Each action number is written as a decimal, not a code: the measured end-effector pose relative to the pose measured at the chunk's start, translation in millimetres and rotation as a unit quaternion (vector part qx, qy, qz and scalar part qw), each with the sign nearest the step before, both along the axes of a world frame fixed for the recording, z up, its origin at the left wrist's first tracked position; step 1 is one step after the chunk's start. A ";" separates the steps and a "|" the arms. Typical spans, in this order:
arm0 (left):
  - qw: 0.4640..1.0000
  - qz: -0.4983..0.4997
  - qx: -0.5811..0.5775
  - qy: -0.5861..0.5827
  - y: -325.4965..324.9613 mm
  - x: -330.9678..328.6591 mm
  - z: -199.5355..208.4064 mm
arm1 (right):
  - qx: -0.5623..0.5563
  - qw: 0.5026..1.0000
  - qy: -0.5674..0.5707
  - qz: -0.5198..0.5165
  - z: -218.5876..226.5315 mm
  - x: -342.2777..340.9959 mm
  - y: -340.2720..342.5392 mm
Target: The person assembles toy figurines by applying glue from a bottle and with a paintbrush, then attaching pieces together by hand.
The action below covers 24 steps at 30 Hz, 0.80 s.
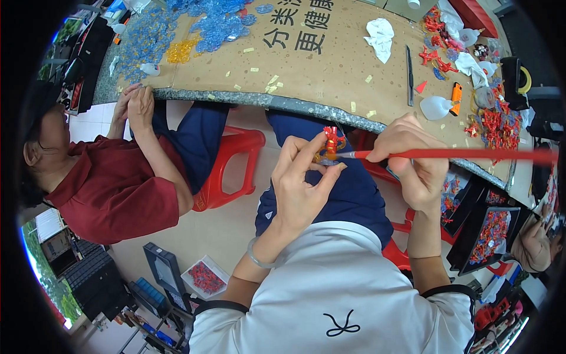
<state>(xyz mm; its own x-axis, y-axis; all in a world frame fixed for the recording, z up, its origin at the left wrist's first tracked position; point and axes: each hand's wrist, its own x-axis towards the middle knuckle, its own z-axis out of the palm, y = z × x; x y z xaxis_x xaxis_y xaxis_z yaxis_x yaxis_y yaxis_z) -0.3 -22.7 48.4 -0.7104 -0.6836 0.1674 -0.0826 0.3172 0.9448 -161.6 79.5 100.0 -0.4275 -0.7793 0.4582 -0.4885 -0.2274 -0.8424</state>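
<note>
Between the fingers of my left hand (299,187) is a small red figurine (332,139) with an amber-yellow lower part and a bluish base. It is held up over my lap, just off the table's front edge. My right hand (417,168) grips a slim paintbrush (483,153) with a long red handle pointing off to the right. The brush's tip reaches the figurine's lower part, though whether it touches is too small to tell.
Cardboard (318,76) covers the table. On it are blue translucent pieces (218,29), yellow pieces (181,51), a crumpled tissue (379,39), black tweezers (410,75), a squeeze bottle (435,107), an orange cutter (456,98) and red figurines (501,127). A person in maroon (118,189) sits at left.
</note>
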 end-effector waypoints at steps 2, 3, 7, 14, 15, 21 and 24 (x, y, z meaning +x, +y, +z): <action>1.000 -0.011 0.026 0.000 0.0 1.2 -1.7 | 0.021 0.999 0.040 0.021 1.0 -4.5 3.3; 1.000 -0.010 0.026 0.000 -0.4 0.6 -0.3 | 0.017 0.999 0.043 -0.003 4.7 -6.0 6.0; 0.950 -0.024 0.303 0.069 -6.7 -2.5 10.3 | -0.003 0.975 -0.177 -0.137 6.9 4.6 2.3; 0.910 -0.066 0.399 0.090 -6.9 -1.9 10.2 | 0.070 0.876 -0.476 0.027 -39.3 18.6 -18.2; 0.910 -0.065 0.400 0.089 -6.0 -1.3 11.1 | 0.071 0.875 -0.478 0.026 -40.1 17.8 -17.6; 0.911 -0.075 0.404 0.027 -7.1 -1.1 16.2 | 0.113 0.883 -0.454 0.036 -51.8 13.2 -19.1; 0.915 -0.077 0.396 0.004 -6.2 -3.1 19.8 | 0.127 0.880 -0.456 0.047 -58.0 12.3 -18.2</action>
<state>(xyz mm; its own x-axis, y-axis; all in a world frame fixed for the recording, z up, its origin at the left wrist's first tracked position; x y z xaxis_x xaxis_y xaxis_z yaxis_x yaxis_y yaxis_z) -3.4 -28.8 68.3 -0.8095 -0.4846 -0.3314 -0.0862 -0.4603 0.8836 -149.3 61.3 42.0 -0.4552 -0.8585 -0.2361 0.4268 0.0223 -0.9041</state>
